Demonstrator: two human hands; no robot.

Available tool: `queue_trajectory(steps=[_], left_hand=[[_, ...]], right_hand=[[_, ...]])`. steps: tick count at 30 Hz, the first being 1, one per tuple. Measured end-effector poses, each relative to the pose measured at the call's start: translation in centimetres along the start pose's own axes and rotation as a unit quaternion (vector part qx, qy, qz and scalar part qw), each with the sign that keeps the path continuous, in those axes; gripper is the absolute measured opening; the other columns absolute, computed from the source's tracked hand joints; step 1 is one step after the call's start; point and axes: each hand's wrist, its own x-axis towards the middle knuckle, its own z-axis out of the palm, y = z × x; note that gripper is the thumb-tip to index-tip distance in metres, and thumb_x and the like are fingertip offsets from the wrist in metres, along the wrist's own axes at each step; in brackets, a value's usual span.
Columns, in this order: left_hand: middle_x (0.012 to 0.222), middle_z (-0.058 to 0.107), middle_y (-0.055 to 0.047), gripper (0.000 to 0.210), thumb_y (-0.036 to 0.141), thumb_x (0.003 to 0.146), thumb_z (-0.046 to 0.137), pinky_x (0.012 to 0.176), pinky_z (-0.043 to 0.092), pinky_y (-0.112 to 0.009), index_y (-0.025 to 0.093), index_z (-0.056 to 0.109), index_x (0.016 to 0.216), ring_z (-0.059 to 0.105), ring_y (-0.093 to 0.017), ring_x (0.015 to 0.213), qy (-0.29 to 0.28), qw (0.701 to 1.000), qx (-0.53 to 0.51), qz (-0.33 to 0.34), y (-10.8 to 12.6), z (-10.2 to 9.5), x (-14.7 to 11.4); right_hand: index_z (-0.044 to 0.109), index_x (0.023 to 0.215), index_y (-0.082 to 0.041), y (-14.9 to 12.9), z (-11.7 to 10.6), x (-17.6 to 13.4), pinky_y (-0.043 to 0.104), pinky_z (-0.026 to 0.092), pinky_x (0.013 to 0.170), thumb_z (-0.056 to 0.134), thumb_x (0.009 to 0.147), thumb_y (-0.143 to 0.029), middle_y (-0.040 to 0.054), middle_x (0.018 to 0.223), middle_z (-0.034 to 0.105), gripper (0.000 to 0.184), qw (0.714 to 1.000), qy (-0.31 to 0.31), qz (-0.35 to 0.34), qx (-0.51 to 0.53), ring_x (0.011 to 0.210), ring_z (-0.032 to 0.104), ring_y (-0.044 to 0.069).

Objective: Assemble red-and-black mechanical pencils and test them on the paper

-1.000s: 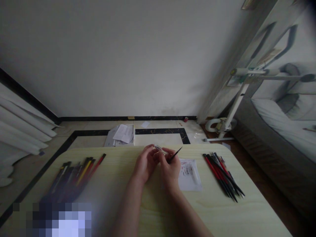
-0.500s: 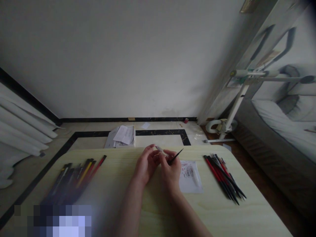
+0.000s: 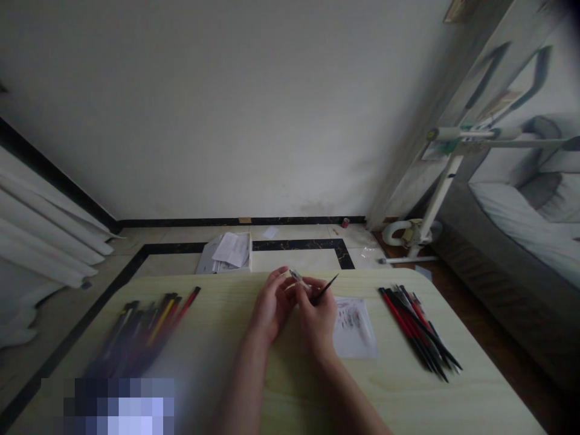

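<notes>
Over the far middle of the table, my left hand (image 3: 272, 305) and my right hand (image 3: 318, 320) meet. A clear, slim pen-like piece with a dark tip (image 3: 295, 276) is between the fingertips of both hands, its tip pointing up and left. My right hand also holds a thin black stick tapering to a point (image 3: 327, 287), which sticks out to the upper right; its exact kind I cannot make out. Both hands have curled fingers. Beside my right hand lies a white sheet with dark and red scribbles (image 3: 356, 338).
A pile of black and red pens (image 3: 419, 332) lies on the right of the pale wooden table (image 3: 290, 399). At the left lies a blurred bunch of pens or pencils (image 3: 158, 320). Beyond the table are a box of papers (image 3: 231, 251), a wall and white exercise equipment (image 3: 437, 199).
The whole view has shifted slightly, so everything sits a little further right and lower. Both hands keep their hold on the clear piece and the black stick.
</notes>
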Motion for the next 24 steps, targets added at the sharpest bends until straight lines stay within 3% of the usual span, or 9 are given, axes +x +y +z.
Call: queue_trajectory(steps=[8, 18, 24], left_hand=[[0.081, 0.062, -0.005, 0.015, 0.020, 0.076, 0.054, 0.070, 0.046, -0.031, 0.017, 0.051, 0.090, 0.061, -0.017, 0.073, -0.016, 1.000, 0.003, 0.005, -0.20, -0.20, 0.10], [0.082, 0.062, -0.004, 0.019, 0.021, 0.075, 0.054, 0.069, 0.047, -0.033, 0.020, 0.050, 0.094, 0.061, -0.019, 0.074, -0.007, 1.000, 0.006, 0.012, -0.15, -0.27, 0.12], [0.081, 0.061, -0.004, 0.022, 0.020, 0.074, 0.055, 0.068, 0.048, -0.032, 0.020, 0.049, 0.095, 0.062, -0.018, 0.074, 0.001, 1.000, 0.003, 0.009, -0.17, -0.14, 0.10]], right_hand=[[0.058, 0.084, -0.014, 0.02, 0.00, 0.00, 0.026, 0.045, 0.058, 0.058, 0.069, -0.023, 0.0015, 0.065, 0.061, 0.017, 1.000, -0.004, -0.002, 0.004, 0.060, 0.058, 0.014], [0.059, 0.081, -0.014, -0.09, -0.04, 0.01, 0.023, 0.042, 0.051, 0.058, 0.068, -0.023, -0.0022, 0.057, 0.054, 0.016, 0.999, 0.010, -0.008, -0.031, 0.052, 0.051, 0.011], [0.058, 0.083, -0.014, -0.08, -0.02, 0.03, 0.025, 0.045, 0.056, 0.058, 0.068, -0.024, 0.0006, 0.064, 0.059, 0.018, 1.000, 0.005, 0.001, -0.009, 0.058, 0.056, 0.014]])
